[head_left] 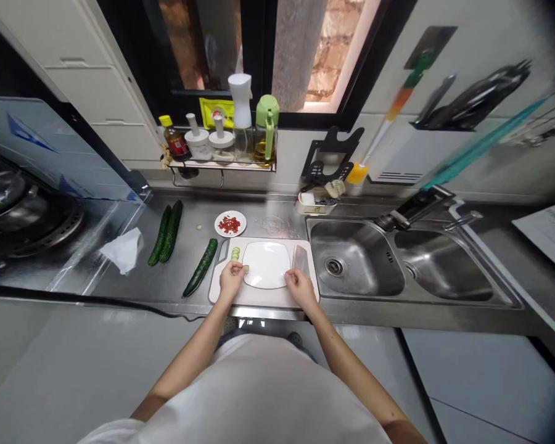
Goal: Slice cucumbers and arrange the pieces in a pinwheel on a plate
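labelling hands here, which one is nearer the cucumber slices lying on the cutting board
Left. The left hand is just on the near side of the cucumber slices; the right hand is farther off, by the right edge of the white plate.

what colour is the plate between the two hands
The plate is white, seen in the head view.

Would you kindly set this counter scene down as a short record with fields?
Left hand: pinches a cucumber slice at the left edge of the white plate
Right hand: at the plate's right edge; hold unclear
Plate: on the cutting board
Knife blade: on board, right of plate
Cucumbers: three, left of board
Small dish: red pieces, beyond board
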A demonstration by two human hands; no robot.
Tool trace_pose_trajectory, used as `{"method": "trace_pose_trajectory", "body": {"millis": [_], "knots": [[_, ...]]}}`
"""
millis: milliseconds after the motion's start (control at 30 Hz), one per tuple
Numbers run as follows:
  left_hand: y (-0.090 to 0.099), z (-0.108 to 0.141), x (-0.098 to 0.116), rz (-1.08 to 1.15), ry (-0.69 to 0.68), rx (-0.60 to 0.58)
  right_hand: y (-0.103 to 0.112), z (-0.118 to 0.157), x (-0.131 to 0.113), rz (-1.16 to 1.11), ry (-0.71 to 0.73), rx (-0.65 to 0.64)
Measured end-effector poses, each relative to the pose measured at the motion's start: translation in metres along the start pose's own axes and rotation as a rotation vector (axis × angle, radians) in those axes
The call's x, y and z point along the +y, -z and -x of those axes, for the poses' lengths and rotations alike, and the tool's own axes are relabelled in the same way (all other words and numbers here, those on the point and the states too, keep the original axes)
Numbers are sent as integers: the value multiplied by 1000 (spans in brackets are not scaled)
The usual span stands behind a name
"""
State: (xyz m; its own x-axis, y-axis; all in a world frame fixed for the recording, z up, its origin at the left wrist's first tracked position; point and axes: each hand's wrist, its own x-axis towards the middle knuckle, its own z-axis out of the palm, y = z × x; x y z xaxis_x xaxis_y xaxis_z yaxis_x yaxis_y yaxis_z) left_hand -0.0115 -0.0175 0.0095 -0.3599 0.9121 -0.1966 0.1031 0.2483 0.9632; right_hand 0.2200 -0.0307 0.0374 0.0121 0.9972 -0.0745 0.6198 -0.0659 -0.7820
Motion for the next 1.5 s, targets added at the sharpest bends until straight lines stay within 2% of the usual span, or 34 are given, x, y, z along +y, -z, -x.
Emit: {"method": "trace_pose_trajectory", "body": {"millis": [133,300,467,567,667,767,900,1033,1133,1300,1500], "knots": [[-17,4,24,180,18,-164,2,-11,-22,-50,117,-19],[-27,11,47,238,-16,-281,-4,-23,-41,-88,279,-99],[-28,14,55,194,-84,-332,-12,-28,-47,-97,335,-132],[-27,16,57,208,-77,-316,-12,-28,-49,-100,336,-112],[-24,19,59,231,-6,-258,-8,-28,-51,-116,340,-81],[-21,23,62,240,159,-269,-4,-28,-52,-132,355,-60],[-19,27,64,364,416,-435,-1,-26,-55,-154,398,-60],[-19,26,64,536,575,-561,0,-23,-58,-154,444,-67],[-19,24,65,581,588,-573,1,-20,-59,-143,471,-79],[-18,21,66,560,516,-504,-1,-19,-54,-114,483,-98],[-16,16,65,538,485,-506,-3,-17,-48,-77,469,-116]]}}
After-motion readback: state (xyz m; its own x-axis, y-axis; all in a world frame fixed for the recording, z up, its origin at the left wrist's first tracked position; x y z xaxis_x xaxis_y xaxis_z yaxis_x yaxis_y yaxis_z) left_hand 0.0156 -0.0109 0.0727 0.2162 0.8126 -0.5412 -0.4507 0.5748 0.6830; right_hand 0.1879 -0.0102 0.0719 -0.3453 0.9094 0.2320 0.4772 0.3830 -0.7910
